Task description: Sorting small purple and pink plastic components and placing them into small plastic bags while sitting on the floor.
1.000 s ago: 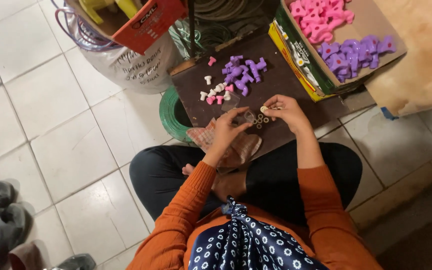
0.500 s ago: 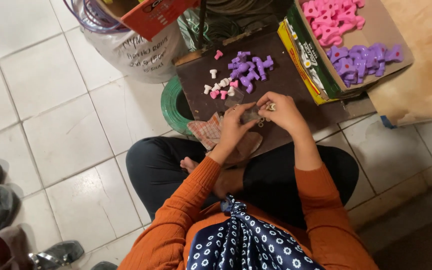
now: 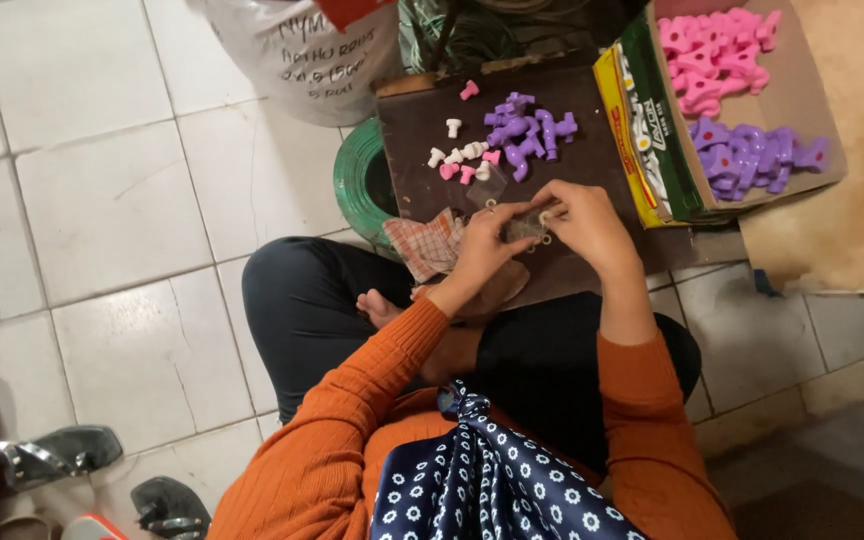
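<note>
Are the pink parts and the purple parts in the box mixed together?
No, in the box the pink parts lie apart from the purple parts.

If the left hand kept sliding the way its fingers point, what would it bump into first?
Probably the right hand, which its fingertips nearly meet; the left hand points right across the dark board. Depth is hard to judge.

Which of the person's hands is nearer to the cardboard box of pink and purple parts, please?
The right hand is nearer: it lies on the dark board just beside the cardboard box. The left hand is farther away, beyond the right hand.
</note>
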